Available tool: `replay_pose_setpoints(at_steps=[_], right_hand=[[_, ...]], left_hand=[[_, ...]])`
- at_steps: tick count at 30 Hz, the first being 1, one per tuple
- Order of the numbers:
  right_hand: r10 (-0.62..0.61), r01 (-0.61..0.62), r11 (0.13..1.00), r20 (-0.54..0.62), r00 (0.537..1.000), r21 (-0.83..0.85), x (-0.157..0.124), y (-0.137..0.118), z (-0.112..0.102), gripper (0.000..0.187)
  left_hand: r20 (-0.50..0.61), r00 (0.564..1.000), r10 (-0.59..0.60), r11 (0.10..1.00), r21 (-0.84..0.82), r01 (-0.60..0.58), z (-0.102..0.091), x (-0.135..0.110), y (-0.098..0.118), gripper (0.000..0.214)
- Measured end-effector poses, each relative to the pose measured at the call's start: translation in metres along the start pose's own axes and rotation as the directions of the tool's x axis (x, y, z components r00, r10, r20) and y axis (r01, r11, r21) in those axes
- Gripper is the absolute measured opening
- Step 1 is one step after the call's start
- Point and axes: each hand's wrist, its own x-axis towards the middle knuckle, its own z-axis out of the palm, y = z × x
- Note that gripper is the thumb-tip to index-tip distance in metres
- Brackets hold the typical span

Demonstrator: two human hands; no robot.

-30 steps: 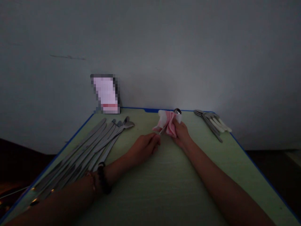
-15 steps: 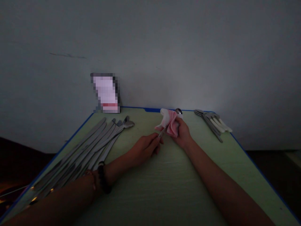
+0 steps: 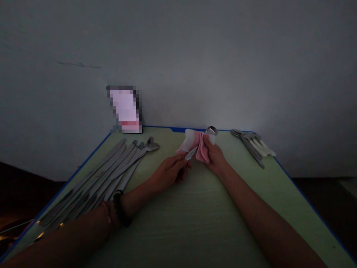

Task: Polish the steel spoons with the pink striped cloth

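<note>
Moved: pink cloth [image 3: 196, 143] spreads more to left; more of metal spoon [image 3: 192, 153] shows.
Left hand [image 3: 169, 173]: grasping spoon handle.
Right hand [image 3: 216, 158]: clenched on cloth around spoon.
Handling: spoon is stiff, slippery; cloth is soft; take hold at handle.

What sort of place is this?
Likely a canteen or restaurant back room: rows of table knives, a cutlery bundle on a green-topped table, and a pink-and-white cloth around a spoon.

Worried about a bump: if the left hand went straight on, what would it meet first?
The left hand would probably meet the metal handle jutting from the pink cloth first; they may already touch, depth is unclear.
</note>
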Motion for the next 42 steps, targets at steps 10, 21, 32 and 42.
replay_pose_setpoints(at_steps=[10,21,32,42], right_hand=[[0.113,-0.116,0.982,0.029,0.993,0.147,0.0,-0.003,0.003,0.018],[0.065,-0.093,0.981,0.166,0.984,0.169,-0.004,-0.005,0.005,0.038],[-0.018,0.015,0.991,0.022,1.0,0.134,-0.004,-0.002,0.008,0.03],[-0.017,0.012,0.993,0.041,0.999,0.116,-0.003,-0.003,0.008,0.03]], left_hand=[[-0.107,0.99,0.095,0.975,0.211,-0.071,-0.002,-0.001,0.003,0.038],[-0.174,0.976,0.133,0.977,0.189,-0.1,-0.004,-0.003,0.01,0.039],[-0.196,0.969,0.148,0.988,0.076,-0.135,-0.003,-0.004,0.005,0.034],[-0.258,0.956,0.137,0.991,0.043,-0.13,-0.001,-0.003,0.007,0.035]])
